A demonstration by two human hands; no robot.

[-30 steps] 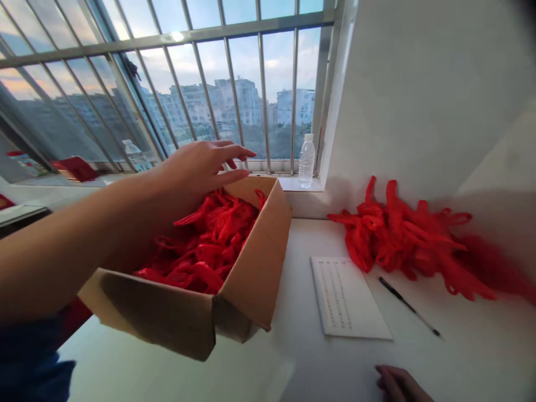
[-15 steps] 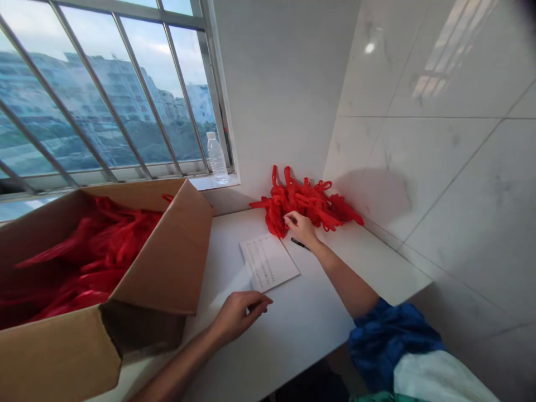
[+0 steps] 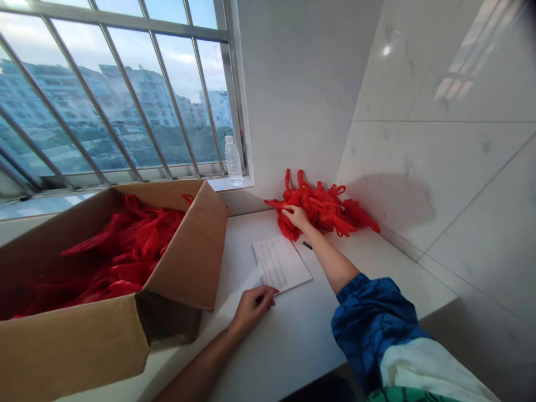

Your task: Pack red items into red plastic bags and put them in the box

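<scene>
My right hand (image 3: 297,217) reaches to the left part of a heap of red bags (image 3: 322,204) at the back of the white table. Its fingers touch or lie just over the red material, slightly apart, and hold nothing that I can make out. A printed white sheet or booklet (image 3: 281,262) lies in front of the heap, with a black pen (image 3: 307,245) beside it, partly hidden by my right forearm. My left hand (image 3: 253,306) rests near the sheet's lower edge, fingers loosely curled with a gap between thumb and fingers and nothing in them.
On the left stands a large open cardboard box (image 3: 184,251) with more red bags (image 3: 138,240) inside. A clear bottle (image 3: 233,162) stands on the sill of the barred window. Tiled wall (image 3: 439,184) rises along the right. The table's front edge is near my body.
The whole view has shifted, so the box, sheet and heap appear farther right. My right hand has moved slightly left over the heap, its fingers less pinched. My left hand is nearer the sheet.
</scene>
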